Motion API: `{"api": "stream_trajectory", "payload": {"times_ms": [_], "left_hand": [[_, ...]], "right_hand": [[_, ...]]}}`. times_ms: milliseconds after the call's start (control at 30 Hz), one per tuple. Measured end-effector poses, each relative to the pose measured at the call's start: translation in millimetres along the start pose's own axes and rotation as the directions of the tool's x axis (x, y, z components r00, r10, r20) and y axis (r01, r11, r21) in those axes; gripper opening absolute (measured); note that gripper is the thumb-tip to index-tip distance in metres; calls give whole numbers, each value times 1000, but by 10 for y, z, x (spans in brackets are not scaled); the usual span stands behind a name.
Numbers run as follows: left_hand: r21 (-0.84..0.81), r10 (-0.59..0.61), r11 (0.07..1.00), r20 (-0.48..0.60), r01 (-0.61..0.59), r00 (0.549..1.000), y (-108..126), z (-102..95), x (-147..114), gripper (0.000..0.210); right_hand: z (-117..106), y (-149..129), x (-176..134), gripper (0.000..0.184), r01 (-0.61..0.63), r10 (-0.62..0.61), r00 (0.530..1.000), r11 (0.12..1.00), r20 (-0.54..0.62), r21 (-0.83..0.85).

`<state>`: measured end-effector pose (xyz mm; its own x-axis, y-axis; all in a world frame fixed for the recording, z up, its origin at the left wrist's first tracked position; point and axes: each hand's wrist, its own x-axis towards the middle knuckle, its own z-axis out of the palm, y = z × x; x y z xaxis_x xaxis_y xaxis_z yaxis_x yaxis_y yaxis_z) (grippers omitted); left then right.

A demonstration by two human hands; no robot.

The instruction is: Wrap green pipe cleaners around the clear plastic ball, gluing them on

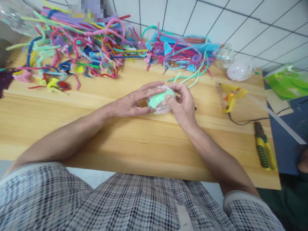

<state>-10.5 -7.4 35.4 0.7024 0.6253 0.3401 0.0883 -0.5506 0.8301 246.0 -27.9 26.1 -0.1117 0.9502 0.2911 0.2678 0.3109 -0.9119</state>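
Checked garment [139,205], ours, sits nearest cam along the bottom edge; wooden table [120,138] lies directly beyond. Working L to R, we record: dk purple item [5,81] at far L edge, type unclear. Next, lg. tangle of fuzzy stems [79,48], mixed cols., heaped toward the tiled wall [183,16]; red disc [63,85] at its near side. Our L hand [132,102] grips the L side of a round piece [158,101], fingers stretched over the top, thumb along the lower edge. Said piece is abt. mid-table, between both hands, part covered w/ mint-green strands. Our R hand [185,104] holds the R side, thumb pressed on it, index bent round the far edge; we can't tell what its other fingertips touch. Beyond, 2nd heap [185,51], mostly blue & pink. Further R: clear ball [223,57] and pale ball [238,70], adj.; yellow glue gun [231,99] w/ clear stick [276,118] at its rear; pliers [262,150] by the table's R edge, yellow/green handles; green packet [286,81] past that edge; person [284,202] partly in view, far R.
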Motion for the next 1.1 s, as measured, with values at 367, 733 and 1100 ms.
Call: {"api": "stream_trajectory", "payload": {"times_ms": [367, 733, 1100], "left_hand": [[-54, -64, 997, -99, 59, 993, 58, 96, 10, 59], [-183, -83, 982, -213, 44, 973, 33, 297, 5, 52], [-142, -50, 990, -225, 18, 973, -1, 304, -4, 50]], "right_hand": [[79, -200, -186, 33, 163, -168, 985, 981, -32, -104], [123, -161, -157, 33, 45, -42, 998, 995, -38, 90], [-703, -167, -175, 29, -262, 282, 942, 957, -183, 128]]}}
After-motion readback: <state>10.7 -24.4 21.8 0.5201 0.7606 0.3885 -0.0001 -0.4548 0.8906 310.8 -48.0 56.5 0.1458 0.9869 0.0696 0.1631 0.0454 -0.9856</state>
